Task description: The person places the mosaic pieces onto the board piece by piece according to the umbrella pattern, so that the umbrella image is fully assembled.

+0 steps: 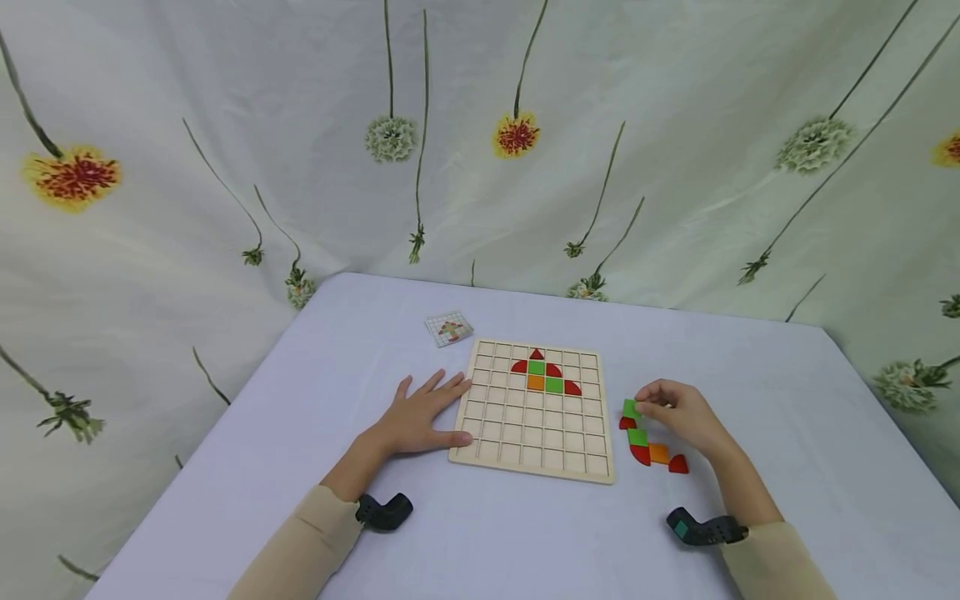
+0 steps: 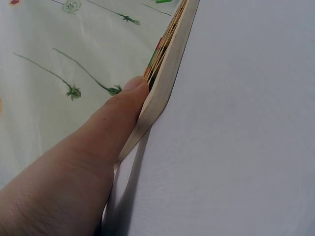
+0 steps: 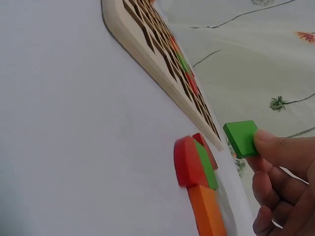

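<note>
My right hand [image 1: 681,417] pinches a green square tile [image 3: 241,137] between thumb and fingers, off the right side of the wooden grid board [image 1: 531,454]. Below that tile lie loose pieces: another green square [image 1: 637,437], red quarter-round pieces [image 1: 641,455] and an orange square [image 1: 659,452]. My left hand [image 1: 420,421] rests spread out at the board's left edge, its thumb and fingertips on the frame. Near the top of the grid sit a red triangle [image 1: 536,354], green squares [image 1: 554,385], an orange square [image 1: 536,382] and red quarter-round pieces [image 1: 572,388].
A small pattern card [image 1: 449,328] with a coloured figure on a grid lies behind the board's far left corner. The table [image 1: 525,533] has a pale cover. A flower-printed cloth [image 1: 480,192] hangs behind it. Each wrist wears a black strap-on device [image 1: 384,512].
</note>
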`<state>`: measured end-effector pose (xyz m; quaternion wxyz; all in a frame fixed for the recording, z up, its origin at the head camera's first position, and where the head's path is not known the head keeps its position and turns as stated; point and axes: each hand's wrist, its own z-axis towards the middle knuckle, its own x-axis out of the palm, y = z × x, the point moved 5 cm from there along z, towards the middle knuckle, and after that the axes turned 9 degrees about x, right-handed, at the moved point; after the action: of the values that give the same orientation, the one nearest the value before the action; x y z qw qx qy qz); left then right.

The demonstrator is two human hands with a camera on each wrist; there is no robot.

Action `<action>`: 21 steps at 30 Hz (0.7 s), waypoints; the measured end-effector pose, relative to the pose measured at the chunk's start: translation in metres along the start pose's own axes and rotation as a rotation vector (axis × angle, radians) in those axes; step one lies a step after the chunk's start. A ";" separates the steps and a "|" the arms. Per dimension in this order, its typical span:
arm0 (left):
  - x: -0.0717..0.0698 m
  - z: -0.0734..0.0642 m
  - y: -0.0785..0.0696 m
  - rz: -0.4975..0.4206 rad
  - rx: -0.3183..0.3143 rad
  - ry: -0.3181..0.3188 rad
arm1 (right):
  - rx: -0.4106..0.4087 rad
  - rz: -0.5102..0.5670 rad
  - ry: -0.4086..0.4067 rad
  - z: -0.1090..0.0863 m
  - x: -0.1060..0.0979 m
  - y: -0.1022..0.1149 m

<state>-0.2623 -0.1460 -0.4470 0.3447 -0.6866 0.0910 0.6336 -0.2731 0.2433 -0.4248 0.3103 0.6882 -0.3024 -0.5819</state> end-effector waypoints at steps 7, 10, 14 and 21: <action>0.001 0.000 0.002 0.003 0.001 -0.005 | -0.002 0.015 0.019 0.015 0.011 0.019; 0.002 -0.001 0.003 0.008 -0.001 -0.007 | -0.005 0.025 0.028 0.019 0.016 0.026; 0.002 -0.001 0.003 0.012 -0.005 -0.002 | -0.012 0.042 0.037 0.025 0.023 0.035; 0.002 0.000 0.003 0.008 0.001 -0.006 | -0.056 0.076 0.064 0.032 0.039 0.049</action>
<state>-0.2633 -0.1476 -0.4502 0.3429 -0.6840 0.0930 0.6371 -0.3024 0.1800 -0.4145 0.3610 0.6856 -0.3018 -0.5555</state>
